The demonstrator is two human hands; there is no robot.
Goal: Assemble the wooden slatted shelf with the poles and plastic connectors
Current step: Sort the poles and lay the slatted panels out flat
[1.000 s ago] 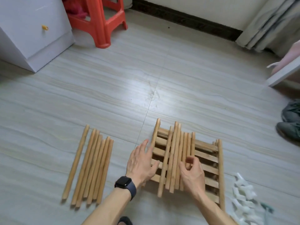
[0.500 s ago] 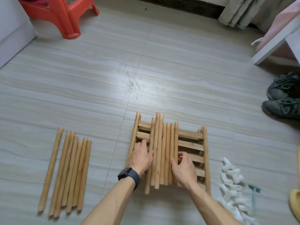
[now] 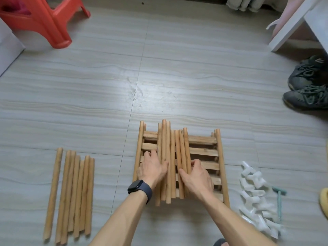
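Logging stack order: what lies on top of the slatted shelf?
Loose poles lie on the slatted shelf, left hand and right hand touching them. Slats beneath them are hidden.

Pale wood-grain tile floor [image 3: 195, 77]. Lying on it: loose wooden poles [image 3: 74, 192] in a row, left; slatted shelf panels [image 3: 204, 153], centre; white plastic connectors [image 3: 255, 197] heaped right, teal tool [image 3: 279, 203] just beside; red plastic stool [image 3: 44, 20] and dark shoes [image 3: 308, 86] at the far corners.
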